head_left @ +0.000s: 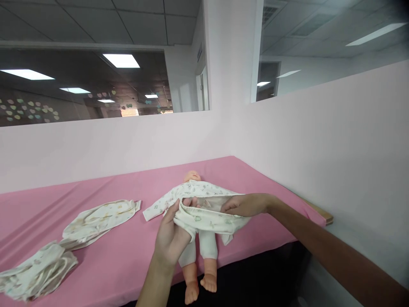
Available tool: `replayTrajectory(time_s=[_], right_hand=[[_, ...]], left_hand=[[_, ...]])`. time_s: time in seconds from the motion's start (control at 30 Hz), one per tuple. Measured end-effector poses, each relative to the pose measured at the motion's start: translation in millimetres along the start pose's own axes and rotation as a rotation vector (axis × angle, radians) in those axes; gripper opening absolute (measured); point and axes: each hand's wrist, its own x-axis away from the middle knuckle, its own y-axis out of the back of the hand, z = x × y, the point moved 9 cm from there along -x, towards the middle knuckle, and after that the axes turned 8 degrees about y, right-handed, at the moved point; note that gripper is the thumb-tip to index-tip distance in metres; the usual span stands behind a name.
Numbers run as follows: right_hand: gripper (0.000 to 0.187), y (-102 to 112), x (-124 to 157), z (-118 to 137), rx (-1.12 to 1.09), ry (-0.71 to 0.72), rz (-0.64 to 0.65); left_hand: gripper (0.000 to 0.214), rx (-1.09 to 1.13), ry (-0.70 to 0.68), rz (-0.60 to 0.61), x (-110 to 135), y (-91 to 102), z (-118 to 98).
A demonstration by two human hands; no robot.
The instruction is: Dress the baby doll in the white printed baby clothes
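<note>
A baby doll (192,176) lies on its back on the pink table (121,264), head away from me, bare feet over the near edge. It wears a white patterned top (191,189) and white trousers (204,245). My left hand (171,236) is closed on the left side of the trousers' waistband (204,219), thumb over the cloth. My right hand (244,204) grips the waistband's right side, fingers curled into the fabric. Both hands hold the band stretched wide over the doll's belly.
More white patterned baby clothes lie on the table to the left: one garment (99,219) spread flat, another bundle (35,270) near the left edge. Pink partition walls (319,149) run behind and to the right. A wooden table corner (324,215) shows at right.
</note>
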Motion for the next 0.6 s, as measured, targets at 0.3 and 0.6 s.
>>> replayTrajectory(time_s=[0.3,0.6], right_hand=[[0.03,0.9,15.0,-9.6,0.089,-0.103,0.082],[0.023,-21.1,-10.3,-9.6,0.226,-0.065,0.197]], left_hand=[[0.024,-0.4,0.364,-0.029,36.3,37.6,109.2],[0.012,0.058,0.047,-0.401,23.5,67.4,111.0]])
